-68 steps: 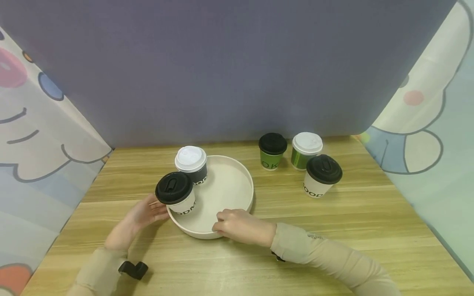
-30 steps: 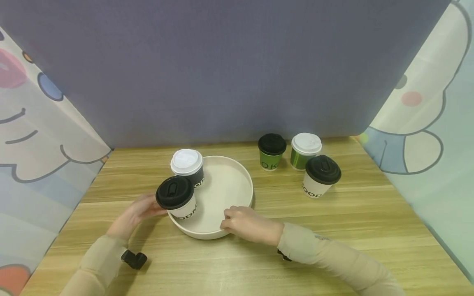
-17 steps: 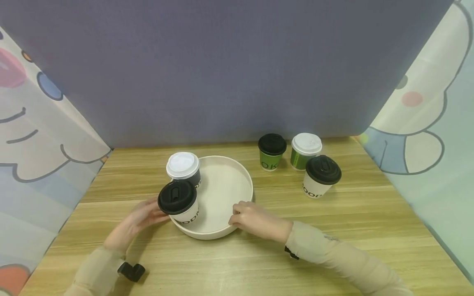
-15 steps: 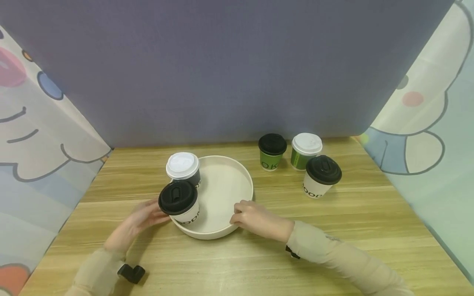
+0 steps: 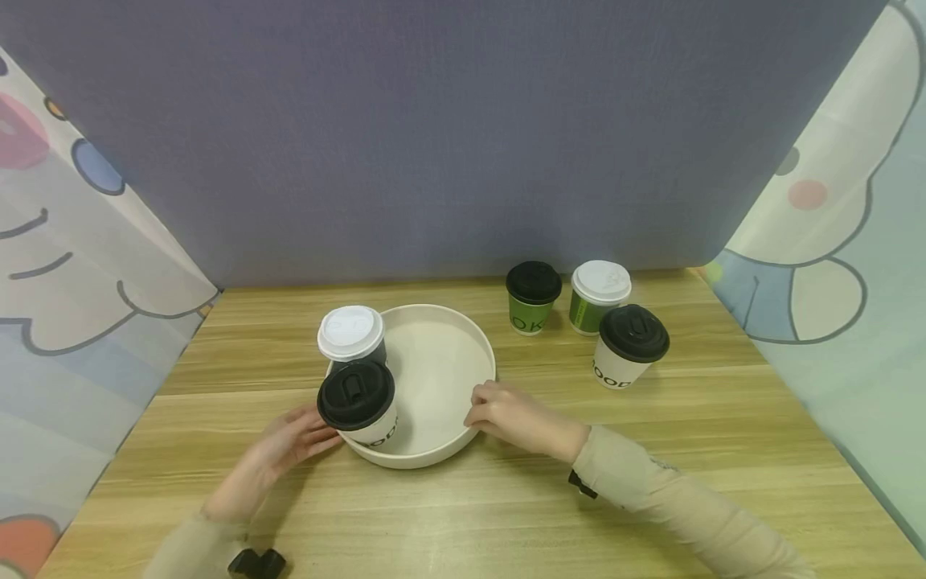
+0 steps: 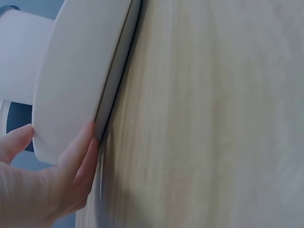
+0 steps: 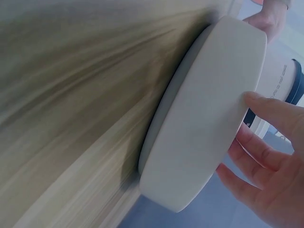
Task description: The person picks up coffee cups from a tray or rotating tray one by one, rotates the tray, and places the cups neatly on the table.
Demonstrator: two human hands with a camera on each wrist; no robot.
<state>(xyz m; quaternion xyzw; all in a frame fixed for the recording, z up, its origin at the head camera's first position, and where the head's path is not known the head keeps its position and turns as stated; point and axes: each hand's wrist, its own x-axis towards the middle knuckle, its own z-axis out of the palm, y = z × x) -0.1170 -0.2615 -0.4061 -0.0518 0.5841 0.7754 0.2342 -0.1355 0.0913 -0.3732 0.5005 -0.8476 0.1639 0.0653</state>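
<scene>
A round cream rotating tray [image 5: 443,374] sits on the wooden table. Two lidded paper cups stand upright at its left side: a dark cup with a white lid [image 5: 351,331] and, nearer me, a white cup with a black lid [image 5: 357,394]. My left hand [image 5: 289,442] touches the tray's left outer wall, fingers fairly straight. In the left wrist view its fingertips reach the seam above the low base [image 6: 121,59], with the thumb at the rim. At the front right, my right hand [image 5: 517,418] pinches the rim, thumb on its outer edge [image 7: 204,118] and fingers inside.
Three more lidded cups stand on the table at the back right: a green cup with a black lid [image 5: 534,297], a green cup with a white lid [image 5: 600,296], and a white cup with a black lid [image 5: 632,346]. A grey panel [image 5: 463,145] rises behind.
The tray has turned counterclockwise: the white-lidded cup went left and towards me, the black-lidded one towards me and right. My right hand moved right and away along with the rim.
</scene>
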